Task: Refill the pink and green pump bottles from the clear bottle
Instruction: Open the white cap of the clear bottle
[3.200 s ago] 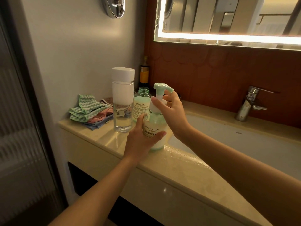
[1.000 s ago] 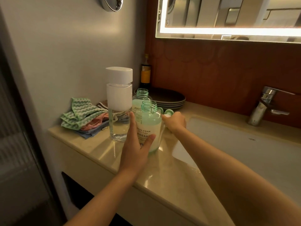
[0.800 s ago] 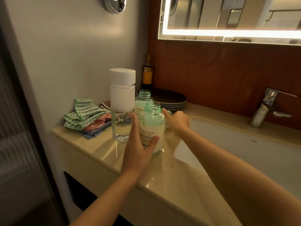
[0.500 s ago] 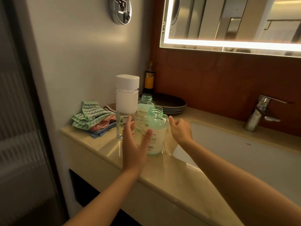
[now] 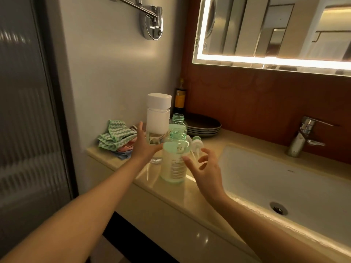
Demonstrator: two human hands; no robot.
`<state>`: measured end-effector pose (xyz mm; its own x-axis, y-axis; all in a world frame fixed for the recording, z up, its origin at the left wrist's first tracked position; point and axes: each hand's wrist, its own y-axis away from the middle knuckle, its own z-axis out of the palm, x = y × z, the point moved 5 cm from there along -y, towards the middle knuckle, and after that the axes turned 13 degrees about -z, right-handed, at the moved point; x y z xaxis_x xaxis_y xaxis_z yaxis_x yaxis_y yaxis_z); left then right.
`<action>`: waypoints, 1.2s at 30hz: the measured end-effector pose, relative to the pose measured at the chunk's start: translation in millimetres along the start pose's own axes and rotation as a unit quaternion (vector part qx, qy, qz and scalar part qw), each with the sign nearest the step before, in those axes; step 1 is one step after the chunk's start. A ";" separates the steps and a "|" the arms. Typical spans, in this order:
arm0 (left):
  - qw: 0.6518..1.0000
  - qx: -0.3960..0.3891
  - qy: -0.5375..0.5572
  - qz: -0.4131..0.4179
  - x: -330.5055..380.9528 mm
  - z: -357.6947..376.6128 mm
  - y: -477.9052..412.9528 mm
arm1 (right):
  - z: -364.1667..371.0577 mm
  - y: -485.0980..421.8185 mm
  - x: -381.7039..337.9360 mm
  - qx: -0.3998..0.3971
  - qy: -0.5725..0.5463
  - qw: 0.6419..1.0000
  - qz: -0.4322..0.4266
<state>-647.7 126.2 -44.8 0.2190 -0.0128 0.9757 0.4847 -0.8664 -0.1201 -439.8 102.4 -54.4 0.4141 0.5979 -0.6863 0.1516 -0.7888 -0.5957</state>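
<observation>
- Now, mid-frame, the left hand [image 5: 145,147] spreads wide by the clear bottle [image 5: 158,118], probably to lift it.
- Loose and empty, the right hand [image 5: 206,168] flanks the uncapped green bottle [image 5: 175,158].

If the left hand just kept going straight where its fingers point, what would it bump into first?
Most likely the clear bottle with the white cap, standing just beyond the fingers of the open left hand. The uncapped green bottle stands beside the thumb, off that line, though depth is hard to judge.
</observation>
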 end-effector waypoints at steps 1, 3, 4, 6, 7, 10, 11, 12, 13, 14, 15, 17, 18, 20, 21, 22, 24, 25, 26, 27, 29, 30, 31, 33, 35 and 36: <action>1.000 -0.004 0.000 -0.001 2.0 0.2 0.1 | 2.7 1.1 -4.3 -0.003 0.009 1.000 -0.013; 1.000 0.003 -0.017 0.008 4.1 -2.7 1.6 | 9.5 1.2 -11.2 -0.012 0.030 0.999 -0.040; 0.999 0.011 -0.024 0.019 3.5 -5.2 1.8 | 13.0 0.6 -14.5 -0.019 0.037 0.998 -0.050; 0.999 0.029 -0.022 0.040 1.3 -10.2 2.7 | 22.1 -0.3 -19.5 -0.036 0.034 0.996 -0.075; 0.998 0.037 -0.015 0.044 0.4 -11.6 3.9 | 27.5 -0.2 -21.7 -0.048 0.025 0.995 -0.085; 0.998 0.054 0.000 0.041 0.3 -14.3 7.4 | 42.9 -0.9 -27.6 -0.065 -0.008 0.992 -0.108; 0.998 0.053 -0.002 0.041 1.1 -15.4 8.0 | 46.0 -2.4 -28.4 -0.061 -0.016 0.992 -0.105; 0.998 0.047 -0.001 0.040 1.1 -17.1 8.1 | 48.3 -4.4 -27.7 -0.055 -0.019 0.993 -0.101; 0.998 0.041 0.005 0.038 2.1 -19.2 9.3 | 49.2 -6.3 -26.3 -0.048 -0.018 0.994 -0.096; 0.999 0.036 0.013 0.036 2.8 -21.7 10.4 | 49.0 -8.7 -24.6 -0.040 -0.018 0.995 -0.092; 0.999 0.034 0.014 0.034 3.4 -25.5 12.6 | 49.6 -10.9 -22.2 -0.030 -0.020 0.996 -0.084; 0.999 0.032 0.008 0.034 5.5 -27.8 18.6 | 46.6 -17.3 -16.4 -0.007 -0.013 0.998 -0.069; 0.999 0.028 0.009 0.036 5.9 -28.7 20.7 | 45.7 -21.3 -15.2 0.004 -0.004 0.998 -0.063; 0.999 0.020 0.011 0.035 5.9 -31.1 23.7 | 45.7 -29.7 -13.8 0.015 0.011 0.999 -0.048; 0.999 0.018 0.009 0.034 5.7 -33.0 25.0 | 45.9 -33.9 -14.4 0.018 0.018 0.999 -0.041; 0.999 0.015 0.008 0.031 4.9 -34.8 26.6 | 47.0 -37.5 -14.1 0.018 0.038 0.998 -0.037; 1.000 0.009 0.006 0.028 3.0 -38.0 29.7 | 48.8 -42.4 -11.8 0.007 0.135 0.991 -0.023; 1.000 0.005 0.007 0.029 2.6 -39.2 32.7 | 49.5 -43.9 -8.6 -0.002 0.188 0.982 -0.008; 1.000 0.002 0.008 0.029 2.1 -40.4 35.5 | 49.3 -44.6 -6.6 -0.008 0.219 0.976 0.005; 1.000 0.000 0.006 0.031 1.1 -41.7 37.7 | 49.6 -45.2 -5.3 -0.014 0.229 0.973 0.014; 0.999 -0.006 -0.002 0.034 -1.3 -43.1 41.4 | 48.2 -46.0 -6.8 -0.019 0.223 0.975 0.012; 0.999 -0.010 -0.005 0.038 -1.7 -43.0 43.6 | 45.7 -45.9 -9.0 -0.018 0.216 0.976 0.008; 0.999 -0.013 -0.010 0.042 -2.1 -42.4 45.6 | 41.9 -46.9 -11.8 -0.012 0.205 0.979 0.002; 0.999 -0.023 -0.020 0.044 -1.3 -37.8 51.7 | 28.9 -51.4 -20.1 0.021 0.155 0.988 -0.014; 0.998 -0.040 -0.017 0.049 2.3 -30.1 61.4 | 14.1 -57.5 -34.3 0.055 0.060 0.996 -0.034; 0.997 -0.053 -0.016 0.055 5.8 -23.4 67.3 | 4.7 -60.3 -44.5 0.064 0.017 0.997 -0.050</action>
<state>-633.7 56.2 -42.9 0.2928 -0.0955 0.9514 0.3655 -0.9082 -0.2037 -471.6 124.0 10.1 0.4338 0.6650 -0.6079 0.0783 -0.7000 -0.7099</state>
